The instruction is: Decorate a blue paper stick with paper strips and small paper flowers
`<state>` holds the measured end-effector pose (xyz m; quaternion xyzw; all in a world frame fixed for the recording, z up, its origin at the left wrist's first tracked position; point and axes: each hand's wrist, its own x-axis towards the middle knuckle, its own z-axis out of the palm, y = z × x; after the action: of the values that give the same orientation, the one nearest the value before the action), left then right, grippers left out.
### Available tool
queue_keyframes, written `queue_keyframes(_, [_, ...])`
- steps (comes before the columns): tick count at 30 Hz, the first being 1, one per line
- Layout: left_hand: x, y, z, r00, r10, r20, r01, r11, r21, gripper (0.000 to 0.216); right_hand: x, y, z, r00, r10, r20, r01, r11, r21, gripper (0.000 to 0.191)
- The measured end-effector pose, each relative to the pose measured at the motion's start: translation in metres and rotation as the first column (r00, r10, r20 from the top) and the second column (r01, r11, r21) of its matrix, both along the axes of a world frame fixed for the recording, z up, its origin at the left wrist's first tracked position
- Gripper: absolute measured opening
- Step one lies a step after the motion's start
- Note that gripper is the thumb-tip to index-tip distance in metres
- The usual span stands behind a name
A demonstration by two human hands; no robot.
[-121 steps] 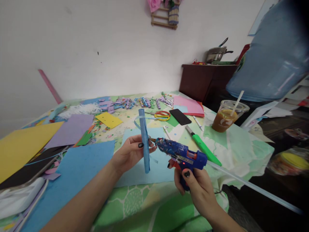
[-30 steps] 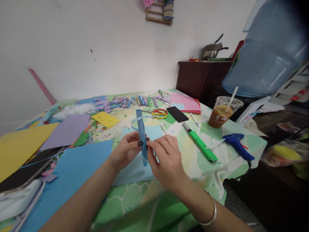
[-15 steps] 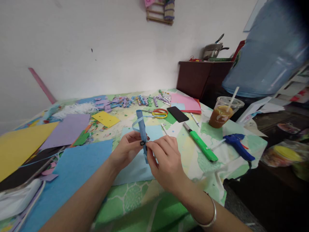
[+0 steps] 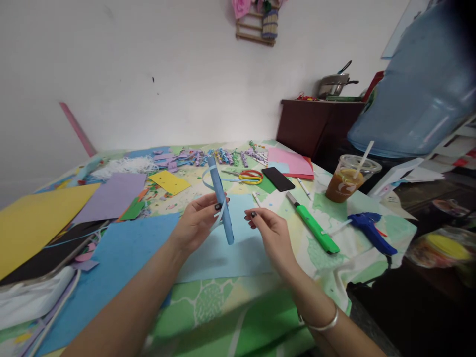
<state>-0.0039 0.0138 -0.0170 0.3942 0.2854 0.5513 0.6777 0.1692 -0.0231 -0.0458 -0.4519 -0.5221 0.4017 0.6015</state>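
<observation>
My left hand (image 4: pixel 197 220) grips a rolled blue paper tube (image 4: pixel 220 198) near its middle, holding it tilted above the table. A thin light-blue paper strip (image 4: pixel 208 174) loops around the tube. My right hand (image 4: pixel 268 229) hovers just right of the tube, apart from it, thumb and forefinger pinched together with nothing visible between them. Under both hands lies a light-blue paper sheet (image 4: pixel 226 253). A blue glue gun (image 4: pixel 368 225) rests on the table at the right.
Coloured paper sheets (image 4: pixel 44 213) cover the left of the table. A green utility knife (image 4: pixel 314 225), scissors (image 4: pixel 250 176), a black phone (image 4: pixel 277 178), pens and an iced drink cup (image 4: pixel 347 181) lie to the right. Rolled paper pieces (image 4: pixel 223 156) line the far edge.
The glue gun went from my right hand to the table. My right hand pinched at the tube, then pulled away to the right. The tube now tilts more.
</observation>
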Motion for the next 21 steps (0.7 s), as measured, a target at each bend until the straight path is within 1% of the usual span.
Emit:
queue_keyframes(1, [-0.001, -0.001, 0.000, 1.000, -0.018, 0.002, 0.018, 1.000, 0.006, 0.034, 0.000, 0.004, -0.001, 0.991, 0.098, -0.086, -0.107, 0.988, -0.108, 0.017])
queue_keyframes(2, [-0.002, -0.001, 0.000, 0.999, -0.039, 0.006, 0.039, 0.999, 0.011, 0.033, -0.001, 0.006, -0.001, 0.964, 0.200, -0.175, -0.232, 0.954, -0.189, 0.018])
queue_keyframes(3, [-0.002, -0.002, -0.001, 0.998, -0.062, 0.011, 0.062, 0.998, 0.013, 0.032, -0.003, 0.007, -0.001, 0.919, 0.296, -0.262, -0.359, 0.902, -0.240, 0.021])
queue_keyframes(5, [-0.004, -0.003, -0.002, 0.995, -0.098, 0.014, 0.098, 0.995, 0.006, 0.032, -0.009, 0.006, 0.001, 0.800, 0.437, -0.411, -0.562, 0.785, -0.259, 0.027])
queue_keyframes(6, [-0.004, -0.003, -0.002, 0.994, -0.107, 0.013, 0.107, 0.994, -0.001, 0.033, -0.012, 0.005, 0.002, 0.745, 0.482, -0.461, -0.628, 0.740, -0.241, 0.029])
queue_keyframes(7, [-0.004, -0.003, -0.002, 0.994, -0.111, 0.011, 0.111, 0.994, -0.008, 0.035, -0.015, 0.004, 0.004, 0.701, 0.513, -0.496, -0.671, 0.709, -0.215, 0.030])
queue_keyframes(8, [-0.004, -0.003, -0.002, 0.993, -0.114, 0.010, 0.114, 0.993, -0.015, 0.037, -0.018, 0.004, 0.004, 0.670, 0.531, -0.518, -0.696, 0.692, -0.191, 0.031])
queue_keyframes(9, [-0.004, -0.003, -0.002, 0.993, -0.115, 0.010, 0.116, 0.993, -0.020, 0.039, -0.021, 0.004, 0.005, 0.654, 0.536, -0.533, -0.704, 0.690, -0.171, 0.032])
queue_keyframes(11, [-0.003, -0.003, -0.002, 0.993, -0.121, 0.016, 0.121, 0.992, -0.030, 0.043, -0.024, 0.005, 0.005, 0.652, 0.516, -0.555, -0.689, 0.710, -0.149, 0.030])
queue_keyframes(15, [-0.002, -0.003, -0.002, 0.992, -0.119, 0.037, 0.121, 0.992, -0.048, 0.051, -0.026, 0.010, 0.004, 0.685, 0.439, -0.581, -0.622, 0.767, -0.155, 0.026])
queue_keyframes(21, [-0.001, -0.003, -0.004, 0.995, -0.082, 0.057, 0.086, 0.994, -0.070, 0.054, -0.029, 0.013, 0.002, 0.708, 0.390, -0.589, -0.597, 0.776, -0.204, 0.024])
